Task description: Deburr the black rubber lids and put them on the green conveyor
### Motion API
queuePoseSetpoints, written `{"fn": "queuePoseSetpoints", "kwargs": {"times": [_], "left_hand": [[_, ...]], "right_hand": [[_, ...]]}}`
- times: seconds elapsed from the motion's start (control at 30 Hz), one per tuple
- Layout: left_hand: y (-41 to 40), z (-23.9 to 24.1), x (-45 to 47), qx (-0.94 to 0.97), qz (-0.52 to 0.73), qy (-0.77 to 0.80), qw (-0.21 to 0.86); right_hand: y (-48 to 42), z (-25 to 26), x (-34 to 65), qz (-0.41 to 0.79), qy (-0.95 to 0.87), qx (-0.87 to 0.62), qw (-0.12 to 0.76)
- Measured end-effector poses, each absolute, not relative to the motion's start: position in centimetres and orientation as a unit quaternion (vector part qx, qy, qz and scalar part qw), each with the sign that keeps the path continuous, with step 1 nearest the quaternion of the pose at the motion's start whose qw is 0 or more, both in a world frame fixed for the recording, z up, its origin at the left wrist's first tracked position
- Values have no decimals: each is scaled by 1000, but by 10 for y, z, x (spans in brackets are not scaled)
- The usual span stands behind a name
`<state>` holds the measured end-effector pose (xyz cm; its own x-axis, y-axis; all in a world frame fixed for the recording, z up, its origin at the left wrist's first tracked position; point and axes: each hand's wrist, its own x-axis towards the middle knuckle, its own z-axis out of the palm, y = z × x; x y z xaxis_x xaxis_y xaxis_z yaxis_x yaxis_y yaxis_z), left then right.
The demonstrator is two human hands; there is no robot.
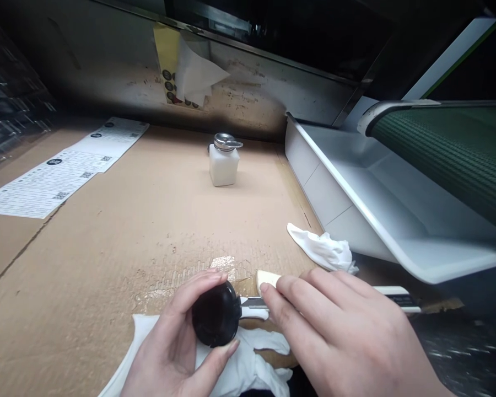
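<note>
Between the fingers and thumb of my left hand is a round black plastic part, its dark face toward me. My right hand is closed around a white snap-off utility knife. The knife's blade points left and meets a small tab on the black part's right edge. A cream-coloured block shows at my right fingertips; whether I hold it I cannot tell. Below both hands lies a white glove, partly hidden. A crumpled white cloth lies beyond my right hand.
A white square bottle with a metal top stands on the cardboard. Printed label sheets lie at left. At right are a white plastic tray and a green conveyor belt. A metal panel borders the back.
</note>
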<state>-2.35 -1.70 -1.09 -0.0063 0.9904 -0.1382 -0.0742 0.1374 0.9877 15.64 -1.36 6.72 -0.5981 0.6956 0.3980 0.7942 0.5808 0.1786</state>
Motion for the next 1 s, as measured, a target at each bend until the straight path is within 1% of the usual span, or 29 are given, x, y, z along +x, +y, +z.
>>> {"fn": "queuePoseSetpoints", "kwargs": {"times": [0.27, 0.47, 0.63, 0.77, 0.83, 0.9, 1.0], "left_hand": [[-17, -11, -24, 450, 474, 515, 555], [-17, -10, -23, 428, 485, 516, 561], [-15, -9, -22, 423, 486, 520, 561], [-17, -5, -18, 409, 504, 521, 554], [-17, -2, -17, 365, 540, 508, 563], [-14, 3, -20, 271, 568, 488, 605], [-1, 12, -37, 103, 558, 466, 679]], "right_hand": [[-12, 68, 157, -159, -877, -424, 161], [-12, 65, 169, -56, -847, -495, 186], [-7, 54, 177, -9, -810, -545, 217], [4, 32, 179, 45, -783, -590, 189], [12, 19, 176, 49, -778, -605, 165], [20, 8, 172, 42, -775, -614, 145], [29, 5, 165, 29, -778, -613, 133]]}}
